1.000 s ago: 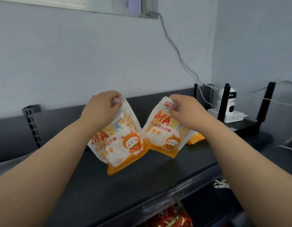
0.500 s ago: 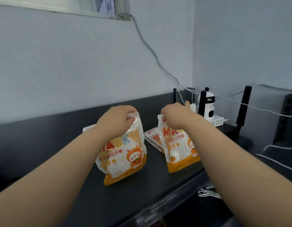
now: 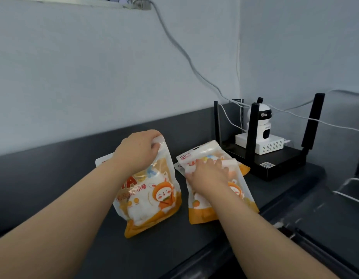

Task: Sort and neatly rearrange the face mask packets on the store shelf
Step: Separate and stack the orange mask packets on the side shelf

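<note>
As the glossy white-and-orange plastic mask packet (image 3: 152, 198) standing on the dark shelf (image 3: 174, 254) looks light, soft and slippery, its sealed top strip seems the surest hold — the left hand (image 3: 137, 151) pinches there, the right hand (image 3: 207, 178) presses flat on the neighbouring pile (image 3: 206, 156).

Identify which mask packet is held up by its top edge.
The left packet, gripped at its top by the left hand; the right-side packets lie flat under the right hand.
</note>
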